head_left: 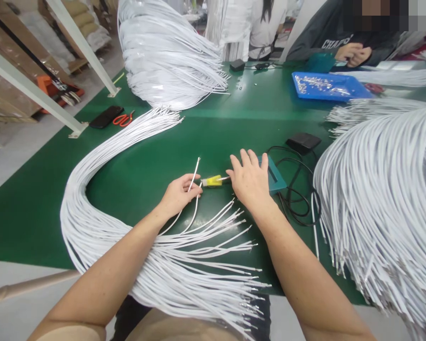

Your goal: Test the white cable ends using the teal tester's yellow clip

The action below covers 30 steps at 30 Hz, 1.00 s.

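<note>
My left hand (180,193) pinches white cables (196,166) near their ends, left of the middle. One cable end points up, another meets the tip of a yellow-handled tool (213,181). Over the tool's dark right end, my right hand (249,177) is spread with its fingers apart, palm down, by a teal frame (274,175). Whether it touches the tool cannot be made out. Below both hands a large bundle of white cables (184,279) curves across the green table, its loose ends pointing right.
Green table (213,135). Orange scissors (123,119) and a black pouch (106,117) lie at the left. More cable bundles stand at the back (163,57) and right (379,189). Black cords, a blue tray (330,87) and another person's hands (353,53) are at right.
</note>
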{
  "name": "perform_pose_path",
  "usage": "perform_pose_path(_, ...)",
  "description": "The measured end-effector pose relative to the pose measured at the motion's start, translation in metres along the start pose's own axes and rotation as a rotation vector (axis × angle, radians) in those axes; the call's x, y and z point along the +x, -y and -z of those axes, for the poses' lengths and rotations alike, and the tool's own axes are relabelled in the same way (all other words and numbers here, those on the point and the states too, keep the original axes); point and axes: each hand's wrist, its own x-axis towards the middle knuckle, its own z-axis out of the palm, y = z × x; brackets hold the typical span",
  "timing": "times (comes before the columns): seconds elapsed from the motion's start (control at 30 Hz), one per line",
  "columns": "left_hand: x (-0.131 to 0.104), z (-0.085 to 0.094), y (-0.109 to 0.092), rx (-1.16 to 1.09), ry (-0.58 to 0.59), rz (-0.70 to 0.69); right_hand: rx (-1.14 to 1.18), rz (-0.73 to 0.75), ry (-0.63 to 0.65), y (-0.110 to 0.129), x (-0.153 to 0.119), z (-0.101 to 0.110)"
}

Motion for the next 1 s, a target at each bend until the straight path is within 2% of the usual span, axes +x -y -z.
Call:
perform_pose_path(0.1,0.001,0.006,0.0,-0.026,-0.019,-0.018,0.064,0.015,-0.055,0.006,0.001,0.006)
perform_pose_path(0.17,0.001,0.009,0.0,-0.049,-0.035,-0.024,0.185,0.088,-0.069,0.017,0.0,0.014)
perform_pose_path(0.23,0.001,0.011,0.0,-0.098,-0.033,-0.023,0.362,0.26,-0.022,0.032,-0.004,0.021)
perform_pose_path(0.33,0.0,0.013,0.001,-0.207,0.016,0.005,0.547,0.602,0.104,0.058,-0.015,0.025)
perform_pose_path(0.43,-0.001,0.012,0.003,-0.255,0.039,0.036,0.514,0.776,0.16,0.077,-0.027,0.019)
perform_pose_path(0.53,-0.001,0.011,0.003,-0.237,0.03,0.037,0.463,0.776,0.187,0.087,-0.038,0.014)
perform_pose_path(0.6,-0.002,0.011,0.002,-0.223,0.014,0.019,0.464,0.722,0.284,0.089,-0.041,0.015)
perform_pose_path(0.67,-0.002,0.011,0.001,-0.233,0.009,0.0,0.486,0.636,0.474,0.088,-0.04,0.02)
perform_pose_path(0.73,-0.003,0.011,0.0,-0.24,0.038,-0.016,0.523,0.483,0.635,0.083,-0.033,0.027)
perform_pose_path(0.77,-0.003,0.011,0.001,-0.232,0.067,-0.027,0.56,0.376,0.649,0.078,-0.028,0.03)
perform_pose_path(0.8,-0.003,0.011,0.001,-0.213,0.101,-0.041,0.608,0.245,0.603,0.073,-0.023,0.032)
perform_pose_path(0.9,-0.004,0.01,0.002,-0.173,0.198,-0.067,0.875,-0.19,0.326,0.054,-0.007,0.029)
perform_pose_path(0.93,-0.004,0.01,0.002,-0.177,0.23,-0.063,1.005,-0.293,0.281,0.048,-0.003,0.026)
perform_pose_path(1.0,-0.005,0.009,0.001,-0.195,0.296,-0.038,1.262,-0.408,0.262,0.042,0.001,0.018)
